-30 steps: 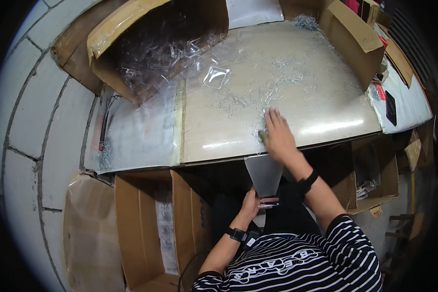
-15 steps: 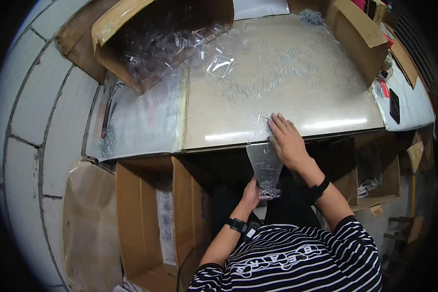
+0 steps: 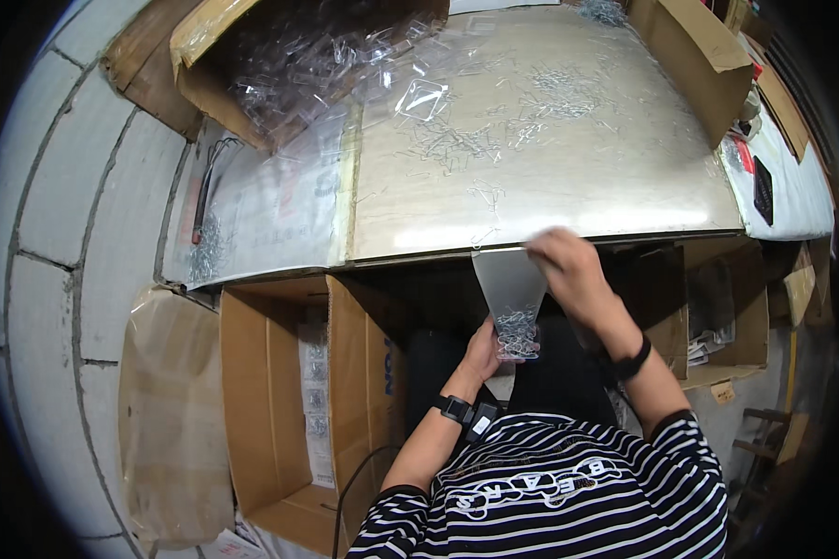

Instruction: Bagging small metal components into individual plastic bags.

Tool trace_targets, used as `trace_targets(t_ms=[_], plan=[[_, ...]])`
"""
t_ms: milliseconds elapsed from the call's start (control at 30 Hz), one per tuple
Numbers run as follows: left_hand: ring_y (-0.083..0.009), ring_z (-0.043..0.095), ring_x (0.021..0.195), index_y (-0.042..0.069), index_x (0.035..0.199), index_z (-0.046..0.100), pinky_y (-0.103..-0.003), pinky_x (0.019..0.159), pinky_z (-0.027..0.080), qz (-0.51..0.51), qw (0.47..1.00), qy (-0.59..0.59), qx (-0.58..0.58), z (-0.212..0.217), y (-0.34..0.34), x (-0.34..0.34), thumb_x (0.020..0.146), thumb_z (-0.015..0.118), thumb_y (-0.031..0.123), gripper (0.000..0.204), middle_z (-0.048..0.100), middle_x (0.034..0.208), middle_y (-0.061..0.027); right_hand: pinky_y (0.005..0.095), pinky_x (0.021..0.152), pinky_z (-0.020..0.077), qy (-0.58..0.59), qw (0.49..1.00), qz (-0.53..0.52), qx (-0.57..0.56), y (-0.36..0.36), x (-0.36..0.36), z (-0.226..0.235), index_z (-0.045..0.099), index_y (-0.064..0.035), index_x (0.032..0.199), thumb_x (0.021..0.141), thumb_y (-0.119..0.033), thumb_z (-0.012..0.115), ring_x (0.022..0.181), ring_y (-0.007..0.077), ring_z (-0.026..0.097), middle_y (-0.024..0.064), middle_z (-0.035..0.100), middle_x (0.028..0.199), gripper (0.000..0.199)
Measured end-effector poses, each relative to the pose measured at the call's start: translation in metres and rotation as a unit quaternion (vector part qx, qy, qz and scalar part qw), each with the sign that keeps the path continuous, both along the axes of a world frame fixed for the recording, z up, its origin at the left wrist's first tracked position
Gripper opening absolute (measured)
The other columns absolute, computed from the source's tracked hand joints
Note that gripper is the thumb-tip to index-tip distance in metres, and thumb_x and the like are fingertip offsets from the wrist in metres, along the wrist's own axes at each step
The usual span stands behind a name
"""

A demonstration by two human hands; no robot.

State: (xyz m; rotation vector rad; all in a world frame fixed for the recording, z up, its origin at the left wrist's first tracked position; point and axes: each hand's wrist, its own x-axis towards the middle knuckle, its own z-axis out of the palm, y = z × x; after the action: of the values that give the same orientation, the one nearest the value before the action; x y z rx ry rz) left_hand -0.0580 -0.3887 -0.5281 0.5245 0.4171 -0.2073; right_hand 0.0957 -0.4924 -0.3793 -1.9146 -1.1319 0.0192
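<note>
A translucent tapering chute slopes down from the table's front edge toward my lap. Small bent metal wire hooks are bunched at its narrow lower end. There my left hand is closed around the side of what looks like a small clear plastic box; the chute and hooks partly hide it. Above the chute's upper right corner, my right hand has its fingers bent and smeared by motion, so I cannot make out anything in them. A few loose hooks lie on the table just beyond the chute.
More wire hooks are scattered across the table. Clear plastic boxes spill from a tipped carton at the back left. A black-handled tool lies left. An open cardboard box stands below the table, holding filled clear packs.
My right hand has come off the tabletop to the chute's upper edge, fingers now bent. Hooks that lay along the chute have slid down into the bunch at its bottom. My left hand keeps its hold.
</note>
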Motion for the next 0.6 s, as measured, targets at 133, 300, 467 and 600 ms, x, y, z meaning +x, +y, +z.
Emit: trace_targets(t_ms=[133,300,467,600], plan=[[-0.0355,0.063,0.092,-0.001,0.126,0.044,-0.044,0.078,0.055,-0.018,0.999,0.046,-0.009,-0.017,0.000,-0.005,0.099,0.021,0.040,0.053,0.061,0.109,-0.0200,0.0348,0.070,0.0465,-0.012,0.998,0.061,-0.007,0.053,0.062,0.012,0.067,-0.0082,0.092,0.075,0.000,0.061,0.082,0.0275,0.057,0.0091,0.057,0.085,0.019],[-0.0283,0.065,0.091,-0.002,0.123,0.046,-0.041,0.077,0.056,-0.052,0.997,0.058,0.002,-0.034,0.006,-0.018,0.099,0.030,0.035,0.047,0.062,0.105,-0.0184,0.0377,0.069,0.0452,-0.102,0.955,0.183,-0.209,0.071,0.086,0.011,0.064,-0.0080,0.086,0.077,-0.005,0.057,0.082,0.0285,0.057,0.0091,0.056,0.085,0.012],[-0.0207,0.066,0.081,-0.005,0.114,0.053,-0.032,0.070,0.058,-0.067,0.994,0.073,0.045,-0.042,0.017,-0.036,0.085,0.059,0.012,0.033,0.063,0.102,-0.0116,0.0384,0.068,0.0460,-0.136,0.964,0.144,-0.176,0.059,0.081,-0.002,0.059,-0.0052,0.084,0.078,-0.006,0.057,0.081,0.0306,0.057,0.0100,0.056,0.085,0.006],[-0.0194,0.066,0.078,-0.003,0.109,0.057,-0.030,0.066,0.058,-0.054,0.997,0.029,0.043,-0.036,0.027,-0.045,0.086,0.058,0.012,0.028,0.063,0.098,-0.0103,0.0354,0.068,0.0461,-0.003,0.991,0.093,-0.093,0.054,0.085,0.009,0.060,-0.0052,0.085,0.077,-0.004,0.062,0.077,0.0290,0.059,0.0082,0.058,0.084,0.008]])
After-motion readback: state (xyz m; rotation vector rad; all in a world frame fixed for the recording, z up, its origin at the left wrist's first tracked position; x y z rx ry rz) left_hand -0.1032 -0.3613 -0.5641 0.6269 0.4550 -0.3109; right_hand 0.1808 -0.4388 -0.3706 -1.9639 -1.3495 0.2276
